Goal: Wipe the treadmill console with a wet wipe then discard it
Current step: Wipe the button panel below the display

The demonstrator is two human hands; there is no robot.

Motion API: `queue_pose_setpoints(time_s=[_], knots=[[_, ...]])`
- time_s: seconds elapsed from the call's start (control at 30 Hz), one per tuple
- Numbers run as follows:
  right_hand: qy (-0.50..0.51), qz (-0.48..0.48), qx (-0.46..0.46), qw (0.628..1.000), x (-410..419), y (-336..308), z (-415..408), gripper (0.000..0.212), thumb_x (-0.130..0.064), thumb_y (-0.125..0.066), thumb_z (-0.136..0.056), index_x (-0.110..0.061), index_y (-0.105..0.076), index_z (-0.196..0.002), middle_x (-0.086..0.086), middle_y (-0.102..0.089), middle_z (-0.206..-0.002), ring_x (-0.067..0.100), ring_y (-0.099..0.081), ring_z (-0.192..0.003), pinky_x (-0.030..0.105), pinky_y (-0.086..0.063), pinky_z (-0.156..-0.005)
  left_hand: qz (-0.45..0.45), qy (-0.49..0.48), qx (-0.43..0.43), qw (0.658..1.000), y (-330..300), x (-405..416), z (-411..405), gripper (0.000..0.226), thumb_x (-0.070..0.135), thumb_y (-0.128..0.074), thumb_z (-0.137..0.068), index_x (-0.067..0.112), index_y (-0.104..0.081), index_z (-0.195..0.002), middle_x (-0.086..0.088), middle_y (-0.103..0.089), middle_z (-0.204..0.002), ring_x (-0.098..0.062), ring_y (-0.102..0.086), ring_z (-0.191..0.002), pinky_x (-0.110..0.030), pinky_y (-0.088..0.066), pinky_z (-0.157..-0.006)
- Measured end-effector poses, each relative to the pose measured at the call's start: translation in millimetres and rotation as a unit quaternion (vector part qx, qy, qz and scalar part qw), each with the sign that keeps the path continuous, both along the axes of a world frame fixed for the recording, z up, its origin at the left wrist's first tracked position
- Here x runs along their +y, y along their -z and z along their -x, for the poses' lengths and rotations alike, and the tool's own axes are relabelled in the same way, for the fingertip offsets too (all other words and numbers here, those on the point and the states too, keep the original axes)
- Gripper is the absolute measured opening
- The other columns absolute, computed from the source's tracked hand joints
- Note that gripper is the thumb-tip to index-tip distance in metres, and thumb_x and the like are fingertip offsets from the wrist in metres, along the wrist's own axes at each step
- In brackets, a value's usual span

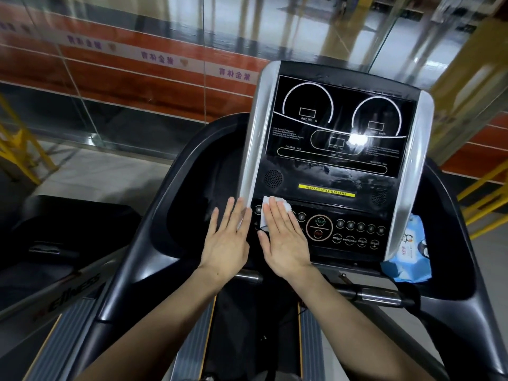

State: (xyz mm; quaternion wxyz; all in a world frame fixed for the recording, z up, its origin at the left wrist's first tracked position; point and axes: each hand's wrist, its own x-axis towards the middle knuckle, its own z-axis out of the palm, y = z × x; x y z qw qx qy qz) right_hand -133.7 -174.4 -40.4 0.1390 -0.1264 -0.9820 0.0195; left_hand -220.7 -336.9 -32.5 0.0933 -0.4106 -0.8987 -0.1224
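Observation:
The black treadmill console (335, 160) with silver side rails fills the middle of the head view. A white wet wipe (277, 206) lies on the left end of its button panel. My right hand (283, 237) presses flat on the wipe with straight fingers, covering most of it. My left hand (228, 240) lies flat beside it with straight fingers, its fingertips on the lower end of the left silver rail (255, 149). Wet smears show on the console face above the yellow strip.
A blue pack of wet wipes (409, 248) sits in the tray right of the console. Black handlebars (143, 243) curve around both sides. A glass wall and yellow railings (19, 149) stand beyond; another treadmill (55, 243) is at the left.

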Motion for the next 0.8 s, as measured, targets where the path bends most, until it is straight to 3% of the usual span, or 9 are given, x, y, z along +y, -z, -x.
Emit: queue_pose_setpoints(time_s=[0.13,0.37,0.8], knots=[[0.007,0.009,0.003,1.000,21,1,-16,0.066,-0.044,-0.030,-0.111,-0.015,-0.012,-0.168,0.000,-0.003,-0.176,0.011,0.003,-0.163,0.040,-0.009,-0.132,0.009,-0.002,0.008,1.000,-1,21,-14,0.081,0.016,-0.049,-0.093,0.013,-0.014,-0.165,-0.012,0.007,-0.175,-0.027,0.014,-0.161,-0.057,-0.008,-0.129],[0.026,0.036,-0.006,0.999,78,0,-64,0.064,-0.043,-0.023,-0.112,-0.017,-0.006,-0.168,-0.002,0.003,-0.176,0.009,0.008,-0.162,0.042,-0.011,-0.133,0.011,0.007,0.014,1.000,-2,75,-47,0.083,0.016,-0.054,-0.092,0.014,-0.015,-0.165,-0.009,0.003,-0.175,-0.029,0.010,-0.161,-0.056,-0.005,-0.130],[0.072,0.086,0.017,0.994,183,-1,-155,0.066,-0.042,-0.028,-0.111,-0.019,-0.004,-0.168,-0.005,0.002,-0.177,0.010,0.007,-0.162,0.041,-0.012,-0.133,0.040,0.032,0.002,0.999,-6,163,-123,0.081,0.020,-0.051,-0.095,0.016,-0.011,-0.166,-0.006,0.007,-0.175,-0.027,0.013,-0.161,-0.055,-0.005,-0.130]])
